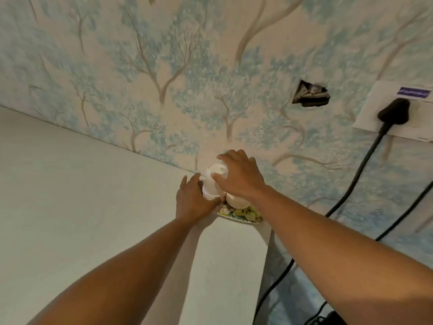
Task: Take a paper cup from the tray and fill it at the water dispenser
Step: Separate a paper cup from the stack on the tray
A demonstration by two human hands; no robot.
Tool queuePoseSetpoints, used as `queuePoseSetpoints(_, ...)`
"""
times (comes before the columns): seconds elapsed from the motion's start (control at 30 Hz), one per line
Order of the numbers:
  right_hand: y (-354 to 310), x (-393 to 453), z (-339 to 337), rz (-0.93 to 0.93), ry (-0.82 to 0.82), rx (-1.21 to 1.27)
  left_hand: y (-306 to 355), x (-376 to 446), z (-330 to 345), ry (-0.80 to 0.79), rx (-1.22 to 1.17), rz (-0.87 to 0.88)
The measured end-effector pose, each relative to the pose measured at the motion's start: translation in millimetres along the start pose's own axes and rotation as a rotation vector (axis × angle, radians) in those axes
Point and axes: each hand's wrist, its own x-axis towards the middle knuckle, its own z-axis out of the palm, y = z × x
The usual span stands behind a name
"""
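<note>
A stack of white paper cups (212, 184) stands upside down on a floral tray (243, 214) at the far right corner of a pale countertop. My left hand (194, 200) wraps the lower rims of the stack. My right hand (239, 174) comes from above, its fingers pinching the topmost cup (216, 171). A second white cup or bowl (236, 200) sits on the tray under my right wrist. No water dispenser is in view.
The pale countertop (93, 195) ends at its right edge just past the tray. Behind it is a wall with blue tree wallpaper (164, 66), a hole (310, 93), and a white socket plate (396, 109) with a black plug and cable (360, 170) hanging down.
</note>
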Motion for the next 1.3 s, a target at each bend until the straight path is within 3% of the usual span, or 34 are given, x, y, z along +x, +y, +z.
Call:
queuePoseSetpoints(0.17, -3.9, 15.5, 13.2, 0.022, -0.157, -0.117, -5.9, 3.7, 4.4, 0.014, -0.005, 0.026)
queuePoseSetpoints(0.5, -6.4, 26.1, 20.5, 0.071, -0.088, -0.086, -12.9, 9.4, 16.0, 0.036, -0.033, 0.019)
queuePoseSetpoints(1.3, 0.0, 33.7, 13.9, 0.078, -0.107, 0.042, -8.2, 0.1, 6.8, 0.090, -0.140, -0.014)
